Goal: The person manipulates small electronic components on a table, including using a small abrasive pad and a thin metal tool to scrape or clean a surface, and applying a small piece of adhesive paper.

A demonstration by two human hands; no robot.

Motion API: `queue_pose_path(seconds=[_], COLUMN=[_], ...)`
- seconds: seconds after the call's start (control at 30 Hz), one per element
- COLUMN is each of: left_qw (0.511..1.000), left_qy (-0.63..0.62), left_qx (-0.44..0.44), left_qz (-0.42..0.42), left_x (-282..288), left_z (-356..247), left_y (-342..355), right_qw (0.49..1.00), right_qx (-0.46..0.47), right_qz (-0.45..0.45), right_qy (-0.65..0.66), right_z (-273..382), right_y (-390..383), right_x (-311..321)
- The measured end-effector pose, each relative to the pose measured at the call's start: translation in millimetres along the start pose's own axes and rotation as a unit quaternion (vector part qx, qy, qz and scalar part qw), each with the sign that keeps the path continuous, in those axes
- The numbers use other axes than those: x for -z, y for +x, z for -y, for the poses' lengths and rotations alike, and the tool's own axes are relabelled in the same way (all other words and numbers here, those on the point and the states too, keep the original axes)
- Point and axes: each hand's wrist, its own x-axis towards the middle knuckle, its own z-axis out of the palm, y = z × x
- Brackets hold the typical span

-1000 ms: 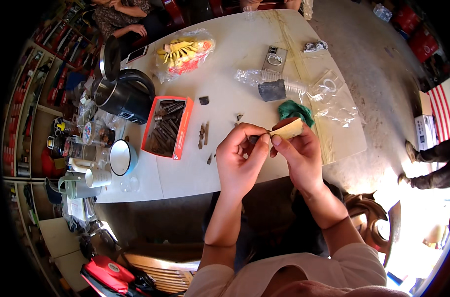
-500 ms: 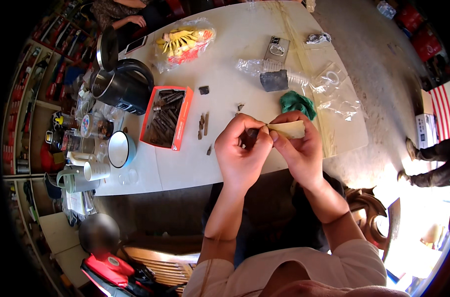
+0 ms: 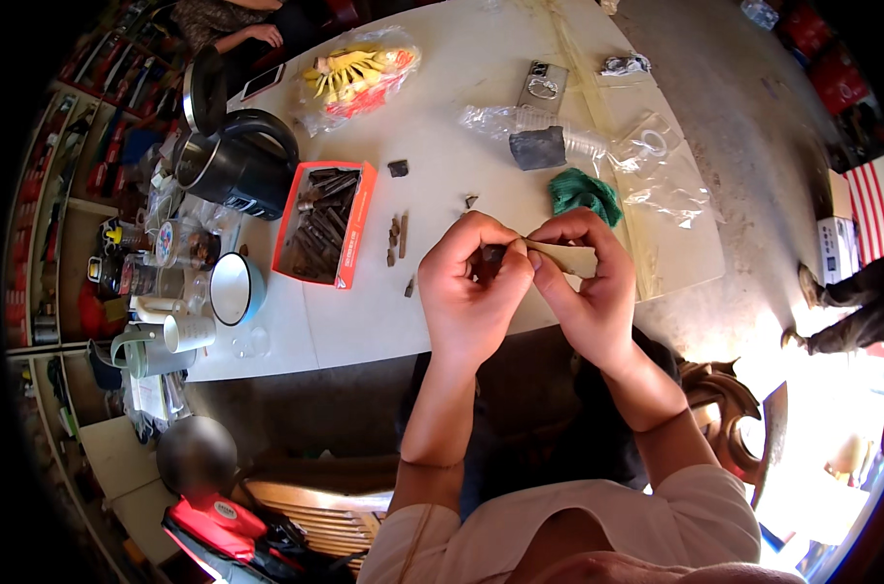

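My left hand (image 3: 469,292) is closed, with finger and thumb pinched round a small dark piece (image 3: 492,254), mostly hidden by the fingers. My right hand (image 3: 590,292) pinches a stiff tan folded sheet (image 3: 570,259) between thumb and fingers. The fingertips of both hands meet, and the sheet's narrow end lies against the piece there. To the left of my hands are a few thin brown stick-like bits (image 3: 404,235) on the table. Farther left, an orange-edged box (image 3: 357,229) holds many dark brown sticks (image 3: 322,229).
Beyond my hands lie a green cloth (image 3: 585,198), a dark block (image 3: 537,148), clear plastic packaging (image 3: 661,175) and a phone (image 3: 543,86). An electric kettle (image 3: 233,170), a white bowl (image 3: 235,289) and a mug (image 3: 191,333) stand left. A person's hand (image 3: 265,35) shows across the white table (image 3: 364,331).
The tan sheet has tilted in my right hand and shows a narrower, darker face. Both hands stay together in nearly the same place, and the whole view has shifted slightly.
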Motion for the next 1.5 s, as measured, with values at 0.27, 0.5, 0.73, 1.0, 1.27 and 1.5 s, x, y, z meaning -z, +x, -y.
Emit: queue_pose_path(seconds=[0.27, 0.5, 0.73, 1.0, 1.27, 1.5], left_qw=[0.988, 0.991, 0.996, 0.999, 0.998, 0.998], left_qy=[-0.110, -0.110, -0.073, -0.024, -0.029, -0.010], left_qx=[0.098, 0.062, 0.023, 0.009, 0.003, 0.006], left_qz=[0.049, 0.040, 0.055, 0.044, 0.055, 0.061], left_x=[4.9, 0.8, -1.0, -4.0, -3.5, -1.4], left_z=[-7.7, -11.9, -10.5, -13.1, -13.7, -13.7], left_y=[3.0, 1.8, -0.3, -1.7, -2.0, -2.0], right_qw=[0.972, 0.955, 0.967, 0.974, 0.970, 0.971], right_qx=[-0.110, -0.128, -0.102, -0.075, -0.074, -0.083], right_qz=[-0.031, 0.005, 0.018, 0.002, 0.022, 0.036], right_qy=[0.203, 0.268, 0.234, 0.216, 0.228, 0.221], right_z=[3.2, 0.5, -1.1, 4.6, 3.5, 1.9], right_y=[2.0, -0.1, -4.3, -6.2, -4.9, -3.8], right_x=[8.9, 9.3, 8.2, 2.6, 5.6, 7.0])
